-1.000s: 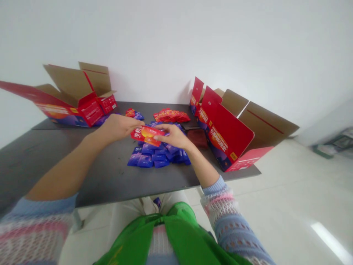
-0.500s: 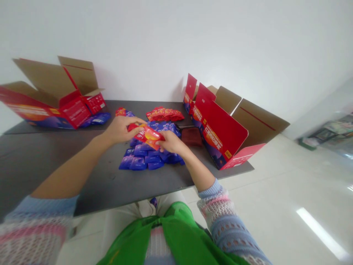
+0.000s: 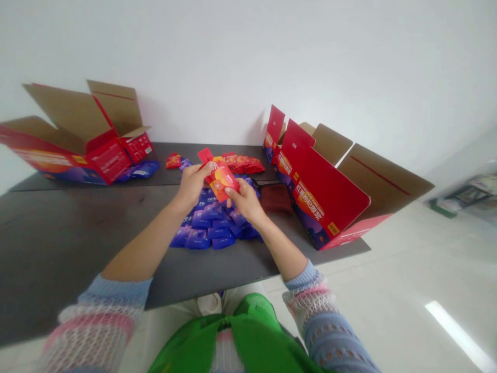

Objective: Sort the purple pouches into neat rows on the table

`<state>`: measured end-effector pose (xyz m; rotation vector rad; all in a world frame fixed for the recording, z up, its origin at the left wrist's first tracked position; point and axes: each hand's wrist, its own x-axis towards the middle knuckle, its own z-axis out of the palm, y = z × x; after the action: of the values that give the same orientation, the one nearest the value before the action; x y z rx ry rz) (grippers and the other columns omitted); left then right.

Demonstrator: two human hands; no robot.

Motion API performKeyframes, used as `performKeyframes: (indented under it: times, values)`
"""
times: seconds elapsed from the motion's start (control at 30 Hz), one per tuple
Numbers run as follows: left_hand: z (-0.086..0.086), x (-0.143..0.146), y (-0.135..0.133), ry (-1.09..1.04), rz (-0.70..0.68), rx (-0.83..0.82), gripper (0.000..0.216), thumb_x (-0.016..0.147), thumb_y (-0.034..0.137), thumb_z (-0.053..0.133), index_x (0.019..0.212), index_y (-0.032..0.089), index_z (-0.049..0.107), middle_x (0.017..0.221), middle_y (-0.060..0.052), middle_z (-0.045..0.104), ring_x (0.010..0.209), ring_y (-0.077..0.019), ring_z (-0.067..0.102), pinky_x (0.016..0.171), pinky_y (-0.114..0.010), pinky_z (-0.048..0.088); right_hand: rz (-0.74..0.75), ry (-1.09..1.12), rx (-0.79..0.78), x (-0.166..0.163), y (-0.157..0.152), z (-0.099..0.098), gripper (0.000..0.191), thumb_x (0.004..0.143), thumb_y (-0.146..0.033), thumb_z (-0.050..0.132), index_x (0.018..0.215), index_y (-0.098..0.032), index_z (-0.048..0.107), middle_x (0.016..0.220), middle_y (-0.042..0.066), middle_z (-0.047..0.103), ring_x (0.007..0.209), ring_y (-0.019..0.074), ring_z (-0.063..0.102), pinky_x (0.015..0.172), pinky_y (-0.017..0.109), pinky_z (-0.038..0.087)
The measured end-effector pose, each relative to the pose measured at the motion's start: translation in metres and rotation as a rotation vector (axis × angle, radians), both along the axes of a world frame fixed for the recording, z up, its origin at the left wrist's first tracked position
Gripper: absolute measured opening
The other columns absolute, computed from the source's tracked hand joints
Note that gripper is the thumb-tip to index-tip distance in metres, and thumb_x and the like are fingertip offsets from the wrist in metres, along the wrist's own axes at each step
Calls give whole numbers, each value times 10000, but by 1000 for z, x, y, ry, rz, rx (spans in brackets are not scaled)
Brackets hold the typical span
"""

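Left hand [image 3: 193, 185] and right hand [image 3: 247, 201] pinching opposite ends of glossy red-orange flat packet [image 3: 222, 178], fingers curled tight, hovering above blue-purple sachet pile [image 3: 212, 221] on dark grey desk [image 3: 93, 223]. Red cardboard box [image 3: 330, 189], right, showing white "枸杞原浆".

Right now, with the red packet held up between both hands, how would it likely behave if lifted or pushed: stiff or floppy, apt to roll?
The red packet probably flexes, given its pouch-like form. It seems light, since the left hand and right hand hold it in a finger grip. Its flattish shape makes rolling unlikely.
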<state>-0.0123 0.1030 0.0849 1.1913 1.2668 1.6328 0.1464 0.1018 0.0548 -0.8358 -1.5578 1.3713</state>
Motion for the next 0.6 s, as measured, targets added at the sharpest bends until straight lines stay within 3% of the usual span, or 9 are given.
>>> performKeyframes:
  times: [0.1,0.27,0.37,0.6]
  values:
    - [4,-4,-9,-25,-130,-115,416,652,508,783,810,147,646,697,-46,676,615,-175,635,555,-255,509,-24,46,22,-4,-3,-5,339,938,-514,633,1043,-238,466,500,-143,521,330,75,367,379,201,255]
    - [16,-3,-30,167,-369,-227,467,548,353,904,899,136,685,785,-60,723,661,-176,672,549,-233,506,-120,136,89,-12,-5,-10,404,928,-609,615,1017,-246,462,485,-148,474,348,81,380,381,211,256]
    - [17,0,-36,206,-362,-168,385,587,301,868,873,146,662,741,-49,706,618,-166,651,551,-242,508,-132,130,102,-14,-10,-9,440,939,-662,579,1024,-245,470,475,-142,481,335,86,378,369,214,248]
    - [2,1,-37,354,-327,-47,143,643,224,687,754,153,633,671,-22,659,555,-149,579,505,-227,449,-58,-63,138,-1,-10,-13,483,948,-718,539,910,-237,521,442,-101,499,339,97,408,389,212,287]
